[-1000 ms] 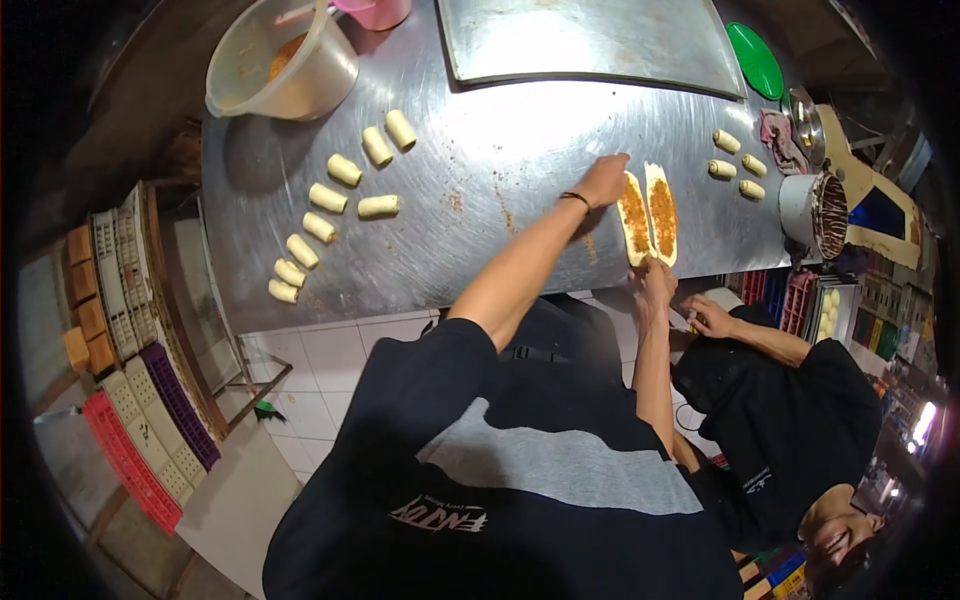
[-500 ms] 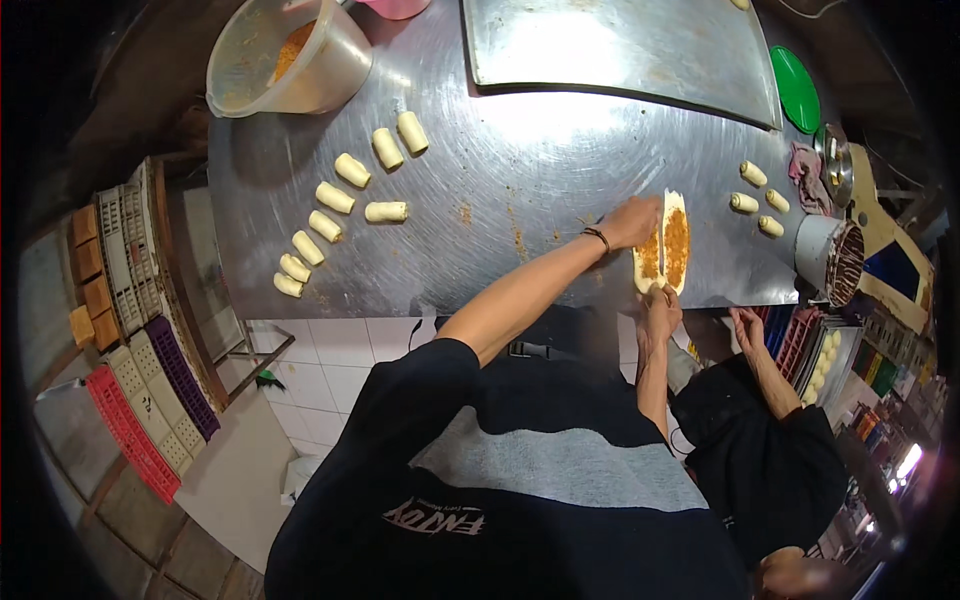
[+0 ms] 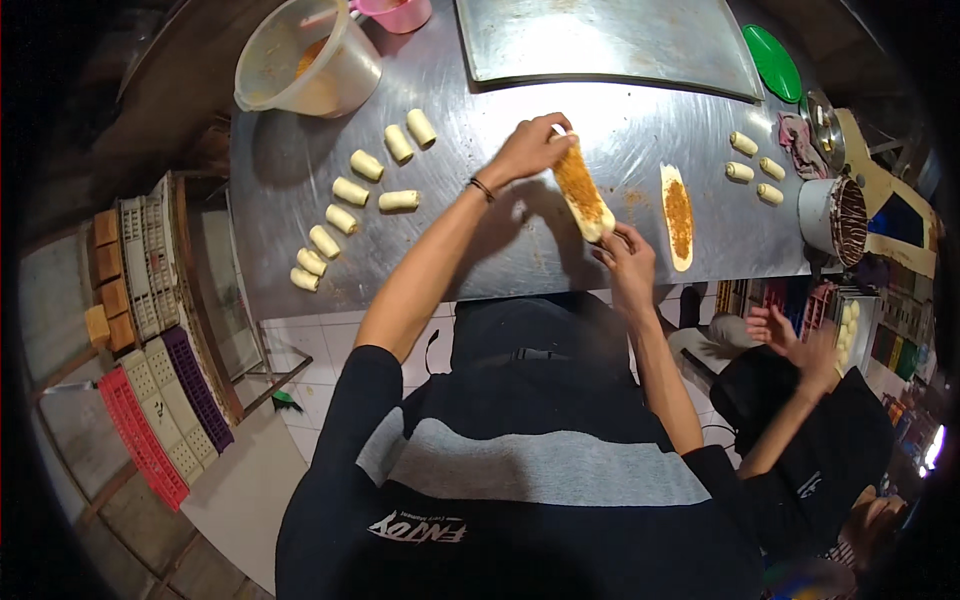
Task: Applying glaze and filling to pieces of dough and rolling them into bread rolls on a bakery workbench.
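Between my two hands a flat strip of dough (image 3: 578,188) spread with orange-brown filling is held up off the metal table. My left hand (image 3: 535,147) pinches its far end, and my right hand (image 3: 627,260) grips its near end. A second filled dough strip (image 3: 678,218) lies flat to the right of my right hand. Over on the left, several rolled dough pieces (image 3: 350,192) form a slanting row, with one roll (image 3: 399,201) set apart beside it. Several smaller rolls (image 3: 740,172) sit at the right.
A clear plastic bucket (image 3: 350,75) with filling and a pink cup (image 3: 398,15) stand far left. A metal tray (image 3: 610,40) lies at the back. Right are a green lid (image 3: 772,62), a cloth (image 3: 799,145) and a chocolate-smeared pot (image 3: 818,215). A co-worker's hands (image 3: 800,345) are at lower right.
Both my hands have lifted one dough strip off the table and moved it left, leaving the other strip lying. The co-worker's hands have risen and come together.
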{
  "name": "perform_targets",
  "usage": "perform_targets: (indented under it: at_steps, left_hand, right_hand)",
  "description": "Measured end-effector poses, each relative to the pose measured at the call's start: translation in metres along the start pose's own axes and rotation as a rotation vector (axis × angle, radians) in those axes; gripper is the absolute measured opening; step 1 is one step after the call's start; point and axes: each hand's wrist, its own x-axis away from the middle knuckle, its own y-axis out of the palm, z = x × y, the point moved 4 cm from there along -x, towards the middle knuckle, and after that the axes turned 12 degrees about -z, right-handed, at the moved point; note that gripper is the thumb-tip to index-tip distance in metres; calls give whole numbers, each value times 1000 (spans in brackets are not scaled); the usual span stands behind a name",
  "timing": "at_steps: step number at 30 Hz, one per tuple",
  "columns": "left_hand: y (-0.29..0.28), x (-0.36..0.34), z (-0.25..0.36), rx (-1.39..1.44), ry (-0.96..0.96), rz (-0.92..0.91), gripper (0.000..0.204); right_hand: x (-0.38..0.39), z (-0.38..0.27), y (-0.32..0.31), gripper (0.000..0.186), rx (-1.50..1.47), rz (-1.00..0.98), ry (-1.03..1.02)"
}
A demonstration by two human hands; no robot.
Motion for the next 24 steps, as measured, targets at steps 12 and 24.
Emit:
perform_targets:
  at_steps: [12, 24]
  left_hand:
    - [-33, 72, -134, -231, -183, 113, 27]
    - [95, 208, -87, -95, 29, 369, 33]
  right_hand:
    - [-26, 130, 89, 30, -288, -229, 371]
    - [-12, 69, 71, 27, 1317, -479, -573]
